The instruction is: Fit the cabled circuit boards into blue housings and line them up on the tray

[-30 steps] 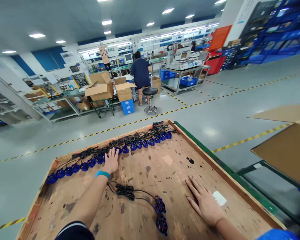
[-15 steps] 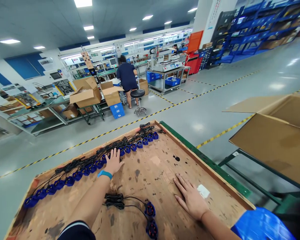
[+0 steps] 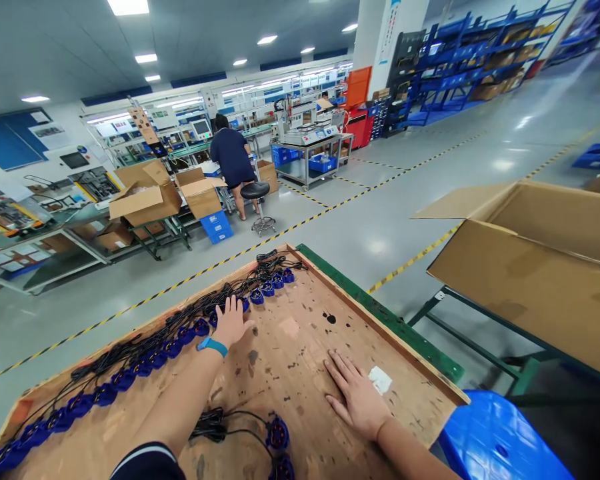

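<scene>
A row of blue round parts (image 3: 156,359) with bundled black cables (image 3: 167,322) runs along the far edge of a wooden tabletop (image 3: 300,373) with a raised rim. My left hand (image 3: 231,324), a blue band at its wrist, reaches over the row with fingers spread, its fingertips at the blue parts. Flat on the bare wood to the right lies my right hand (image 3: 357,399), fingers stretched out, beside a white patch (image 3: 381,380). Nearer to me, two more blue parts (image 3: 278,433) with a black cable bundle (image 3: 210,425) lie apart from the row.
An open cardboard box (image 3: 525,267) stands on a green frame at the right. A blue stool (image 3: 500,433) is at the table's right corner. Beyond the striped floor line, a person (image 3: 231,157) stands at a workbench by a black stool (image 3: 255,191).
The view has turned right, so the scene sits further left. My left hand has moved along the row towards its right end. My right hand still lies on the wood.
</scene>
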The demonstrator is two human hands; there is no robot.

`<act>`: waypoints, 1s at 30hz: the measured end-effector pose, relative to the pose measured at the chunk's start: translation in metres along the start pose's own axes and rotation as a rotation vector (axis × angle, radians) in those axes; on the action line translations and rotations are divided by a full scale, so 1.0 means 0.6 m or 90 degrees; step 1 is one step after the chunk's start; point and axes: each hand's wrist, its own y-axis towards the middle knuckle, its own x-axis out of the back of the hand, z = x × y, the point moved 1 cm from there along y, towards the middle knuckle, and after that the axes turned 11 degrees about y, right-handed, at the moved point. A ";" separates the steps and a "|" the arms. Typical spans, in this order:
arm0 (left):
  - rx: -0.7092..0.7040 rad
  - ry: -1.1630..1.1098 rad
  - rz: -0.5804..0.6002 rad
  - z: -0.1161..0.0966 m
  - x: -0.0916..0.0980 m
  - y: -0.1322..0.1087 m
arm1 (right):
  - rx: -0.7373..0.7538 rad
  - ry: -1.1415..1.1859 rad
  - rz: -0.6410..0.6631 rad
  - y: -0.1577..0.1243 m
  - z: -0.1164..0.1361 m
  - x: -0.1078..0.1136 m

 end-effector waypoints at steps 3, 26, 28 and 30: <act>-0.013 0.010 -0.029 -0.027 0.026 0.018 | -0.006 0.012 0.010 0.001 -0.001 0.000; -0.123 -0.145 -0.040 -0.097 0.138 -0.004 | -0.026 0.012 0.011 -0.005 0.010 0.022; -0.113 -0.208 -0.047 -0.020 0.121 -0.095 | 0.007 0.005 -0.018 -0.003 0.003 0.012; -0.061 -0.240 -0.024 0.051 0.101 -0.203 | 0.027 0.000 -0.024 -0.002 0.007 0.008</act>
